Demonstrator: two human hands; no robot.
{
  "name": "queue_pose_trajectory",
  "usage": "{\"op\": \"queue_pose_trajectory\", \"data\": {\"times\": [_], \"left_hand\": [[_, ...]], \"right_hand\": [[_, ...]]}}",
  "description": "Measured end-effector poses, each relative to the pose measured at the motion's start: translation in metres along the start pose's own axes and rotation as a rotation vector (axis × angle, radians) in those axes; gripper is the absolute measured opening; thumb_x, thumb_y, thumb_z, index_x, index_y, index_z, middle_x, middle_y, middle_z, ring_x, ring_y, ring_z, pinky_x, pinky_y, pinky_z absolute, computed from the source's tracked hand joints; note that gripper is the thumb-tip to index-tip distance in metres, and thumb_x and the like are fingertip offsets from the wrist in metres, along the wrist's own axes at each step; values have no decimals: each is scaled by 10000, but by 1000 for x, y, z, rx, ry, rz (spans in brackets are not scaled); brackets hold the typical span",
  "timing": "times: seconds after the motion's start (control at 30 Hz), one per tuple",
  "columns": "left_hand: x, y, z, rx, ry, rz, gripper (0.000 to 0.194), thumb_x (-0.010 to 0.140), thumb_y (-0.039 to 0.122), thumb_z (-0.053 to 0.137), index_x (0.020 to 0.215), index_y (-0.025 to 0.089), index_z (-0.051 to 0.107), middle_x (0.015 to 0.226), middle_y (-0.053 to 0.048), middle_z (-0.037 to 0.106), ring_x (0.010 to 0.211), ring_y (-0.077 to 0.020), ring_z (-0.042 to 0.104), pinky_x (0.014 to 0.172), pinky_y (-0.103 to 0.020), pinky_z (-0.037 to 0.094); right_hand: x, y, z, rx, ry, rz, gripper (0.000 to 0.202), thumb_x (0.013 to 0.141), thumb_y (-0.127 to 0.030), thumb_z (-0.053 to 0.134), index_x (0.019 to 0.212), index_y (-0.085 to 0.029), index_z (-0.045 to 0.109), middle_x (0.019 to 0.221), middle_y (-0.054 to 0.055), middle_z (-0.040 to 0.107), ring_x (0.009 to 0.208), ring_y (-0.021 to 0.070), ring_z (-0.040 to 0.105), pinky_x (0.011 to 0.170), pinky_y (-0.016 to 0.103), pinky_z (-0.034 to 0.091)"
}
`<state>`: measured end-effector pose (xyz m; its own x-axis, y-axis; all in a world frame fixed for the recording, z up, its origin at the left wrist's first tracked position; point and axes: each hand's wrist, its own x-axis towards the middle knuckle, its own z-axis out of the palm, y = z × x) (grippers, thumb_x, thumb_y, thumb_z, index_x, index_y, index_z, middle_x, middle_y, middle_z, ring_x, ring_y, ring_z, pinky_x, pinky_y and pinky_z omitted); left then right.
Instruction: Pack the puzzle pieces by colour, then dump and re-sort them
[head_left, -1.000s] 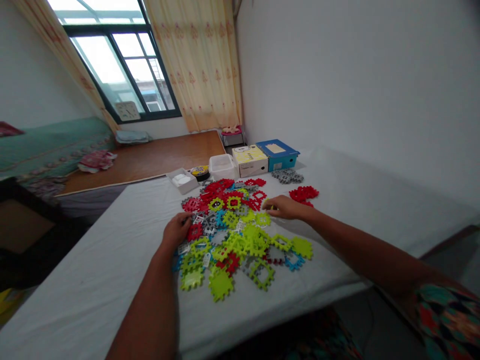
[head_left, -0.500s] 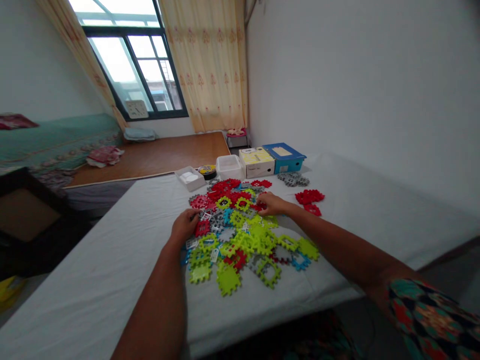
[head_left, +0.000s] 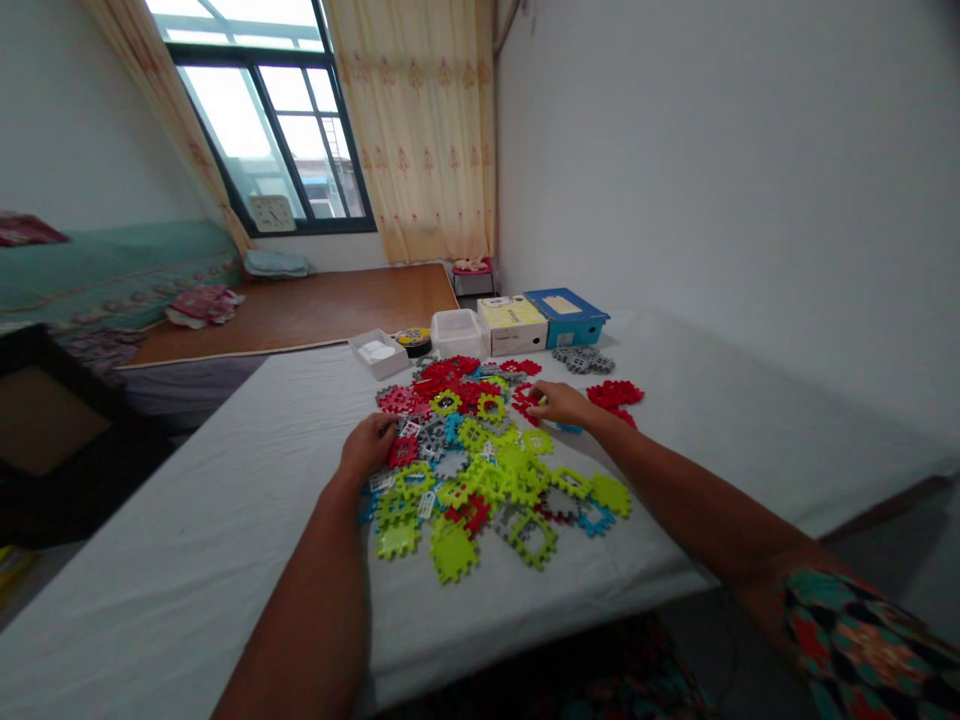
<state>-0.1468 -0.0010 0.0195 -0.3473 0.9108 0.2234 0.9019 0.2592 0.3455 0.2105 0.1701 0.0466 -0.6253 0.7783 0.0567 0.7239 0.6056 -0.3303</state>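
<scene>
A mixed pile of flat plastic interlocking tiles point(head_left: 514, 470) with notched edges lies on the white cloth. It holds lime, red, grey, blue and white pieces. At its right side, the fingers of my right hand point(head_left: 561, 402) are pinched on a red interlocking tile point(head_left: 523, 403). My left hand point(head_left: 366, 447) rests against the pile's left edge with its fingers curled, beside a red square tile point(head_left: 403, 452) and a small white window-shaped piece point(head_left: 409, 429). Whatever lies under the left fingers is hidden.
Apart from the pile, grey tiles point(head_left: 583, 359) and red tiles point(head_left: 615, 394) sit in groups at the right. Behind stand a white tray point(head_left: 381, 356), a round black-and-yellow tin point(head_left: 414, 342), a clear plastic box point(head_left: 456, 333), a yellow-white box point(head_left: 513, 325) and a blue box point(head_left: 568, 316).
My right hand has shifted slightly right, away from the lime tiles, and the red tile at its fingers now shows more fully. A blue piece shows below that hand. My left hand has stayed put.
</scene>
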Motion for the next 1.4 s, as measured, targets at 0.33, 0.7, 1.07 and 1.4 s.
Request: {"op": "queue_pose_trajectory", "data": {"times": [0.33,0.7,1.07,1.4], "left_hand": [[3,-6,4,-8,13,0,338,874,300,477,1129,257,696,1201,-21,688,1106,-195,624,937,-276,474],[6,-12,8,5,33,14,327,869,312,479,1106,275,700,1191,-14,693,1094,-199,632,936,-292,485],[3,-9,7,32,13,11,352,883,306,461,1145,248,689,1231,-36,675,1097,-209,637,924,-293,496],[1,-2,2,37,12,29,341,883,270,464,1135,236,691,1202,-37,686,1114,-193,625,969,-282,468]], "right_hand": [[-43,36,-38,123,203,62,346,801,-283,612,1131,-185,650,1101,82,694,837,182,654,756,285,493],[-129,159,-40,-37,219,463,355,745,-376,616,1026,-180,710,1020,127,722,899,271,669,752,346,513],[-109,123,-37,-102,267,381,341,885,-394,500,1122,-207,658,1102,97,705,927,228,661,788,322,481],[-33,-8,-10,-207,49,-101,325,911,-356,530,1154,-173,647,1180,116,669,1065,241,598,887,328,455]]}}
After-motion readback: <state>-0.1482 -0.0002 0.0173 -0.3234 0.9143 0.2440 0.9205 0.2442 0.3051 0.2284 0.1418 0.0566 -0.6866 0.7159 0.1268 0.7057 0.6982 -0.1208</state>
